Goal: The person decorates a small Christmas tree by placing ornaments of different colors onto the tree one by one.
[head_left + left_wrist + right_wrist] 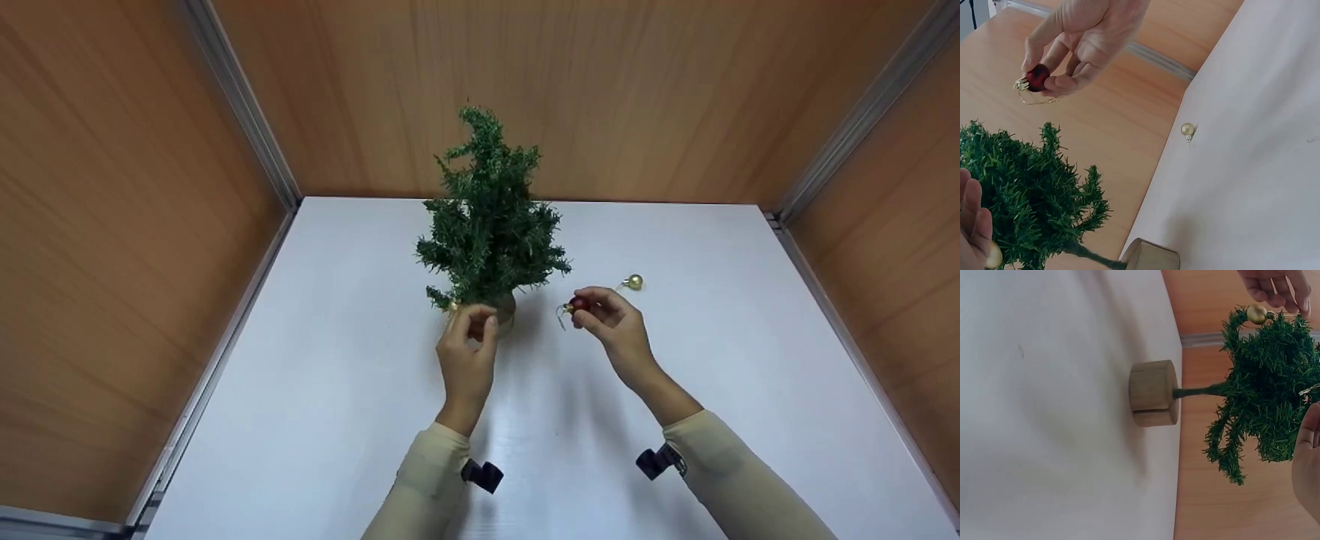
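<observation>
The right hand (621,337) pinches a small dark red ball (579,304) between thumb and fingertips, up off the table and just to the right of the tree's lower branches. The ball's gold cap points toward the tree, and a thin thread loop (560,318) dangles from it.

The left hand (463,367) is raised at the tree's lower left side, its thumb and forefinger bent toward each other with a narrow gap. The pictures do not show clearly whether its fingertips hold a thread or a bit of branch. Just beside those fingers, a gold ball (1257,314) sits against the outer tip of a branch.

The green tree (491,217) stands upright between and beyond the hands. Its short trunk (1201,391) rises from a round wooden block (1150,395) that rests on the white table (337,360). A second gold ball (635,282) lies on the table just past the right hand, its cap turned toward the tree.

Pale sleeves (431,472) cover both forearms, with a small black camera (484,476) at each wrist. Wood-grain panels (660,97) wall the table at the back and sides, joined at the corners by metal strips (247,105).
</observation>
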`<state>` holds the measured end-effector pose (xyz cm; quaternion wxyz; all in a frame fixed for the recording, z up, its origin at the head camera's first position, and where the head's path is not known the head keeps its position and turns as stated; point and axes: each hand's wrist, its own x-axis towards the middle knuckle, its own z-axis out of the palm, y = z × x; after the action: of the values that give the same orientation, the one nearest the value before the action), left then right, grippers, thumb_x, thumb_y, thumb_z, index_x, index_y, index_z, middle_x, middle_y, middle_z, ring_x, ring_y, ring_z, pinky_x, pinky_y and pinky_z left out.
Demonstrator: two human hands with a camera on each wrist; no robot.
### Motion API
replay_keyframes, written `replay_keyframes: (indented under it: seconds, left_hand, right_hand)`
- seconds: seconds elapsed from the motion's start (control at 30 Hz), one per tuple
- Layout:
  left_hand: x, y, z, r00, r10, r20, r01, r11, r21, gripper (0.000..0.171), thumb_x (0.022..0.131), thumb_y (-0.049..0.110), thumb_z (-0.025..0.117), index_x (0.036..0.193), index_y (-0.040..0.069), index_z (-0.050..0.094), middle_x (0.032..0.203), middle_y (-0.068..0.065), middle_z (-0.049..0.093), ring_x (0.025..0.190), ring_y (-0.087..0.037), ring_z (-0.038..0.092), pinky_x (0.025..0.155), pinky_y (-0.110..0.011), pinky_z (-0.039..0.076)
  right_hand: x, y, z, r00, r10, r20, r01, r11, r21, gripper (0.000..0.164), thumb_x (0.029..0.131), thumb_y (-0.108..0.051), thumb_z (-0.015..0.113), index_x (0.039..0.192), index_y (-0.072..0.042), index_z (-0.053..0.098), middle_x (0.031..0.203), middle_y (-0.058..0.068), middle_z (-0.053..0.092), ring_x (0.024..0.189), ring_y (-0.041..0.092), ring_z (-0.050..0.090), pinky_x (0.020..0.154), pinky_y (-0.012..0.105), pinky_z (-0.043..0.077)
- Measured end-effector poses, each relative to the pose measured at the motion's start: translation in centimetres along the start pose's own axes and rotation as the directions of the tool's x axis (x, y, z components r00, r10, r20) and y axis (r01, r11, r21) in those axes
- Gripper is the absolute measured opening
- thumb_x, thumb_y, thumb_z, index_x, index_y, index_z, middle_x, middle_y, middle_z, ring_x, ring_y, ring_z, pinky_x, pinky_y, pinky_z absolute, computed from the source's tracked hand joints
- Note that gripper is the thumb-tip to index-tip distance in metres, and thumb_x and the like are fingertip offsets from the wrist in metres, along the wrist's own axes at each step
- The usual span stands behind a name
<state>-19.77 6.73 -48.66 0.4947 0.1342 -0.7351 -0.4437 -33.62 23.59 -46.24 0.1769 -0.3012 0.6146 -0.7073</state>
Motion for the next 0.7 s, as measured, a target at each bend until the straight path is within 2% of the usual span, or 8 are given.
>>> replay_keyframes:
  seconds: [0.23,0.47,0.7]
  left_hand:
    - [-0.1,0.2,0.7,0.999,-0.013,0.048,0.013,1.0,-0.003,0.005,0.096,0.012,0.064,0.099,0.01,0.067,0.089,-0.001,0.065,0.074,-0.011,0.058,0.063,-0.025,0.05]
    - [-0.1,0.4,1.0,0.995,-0.065,0.075,0.068,0.997,-0.027,0.005,0.094,0.011,0.066,0.098,0.01,0.068,0.088,-0.001,0.065,0.074,-0.013,0.059,0.064,-0.026,0.051]
    - [0.0,0.6,1.3,0.991,-0.064,0.117,0.069,0.997,-0.036,0.006,0.095,0.011,0.065,0.1,0.01,0.068,0.09,-0.001,0.065,0.076,-0.013,0.059,0.065,-0.026,0.052]
  right_hand:
    - [0.0,-0.2,0.5,1.0,-0.007,0.016,0.006,1.0,0.024,0.028,0.091,0.0,0.068,0.118,0.003,0.06,0.107,0.013,0.062,0.098,0.021,0.065,0.082,0.025,0.055]
    - [0.0,-0.4,1.1,1.0,-0.009,0.018,0.008,0.999,0.035,0.029,0.09,0.0,0.068,0.118,0.004,0.06,0.106,0.012,0.064,0.096,0.021,0.065,0.081,0.025,0.056]
    - [-0.1,-0.6,1.5,1.0,-0.008,0.027,0.007,0.999,0.042,0.031,0.091,0.002,0.066,0.12,0.009,0.058,0.106,0.012,0.063,0.094,0.016,0.065,0.081,0.025,0.056]
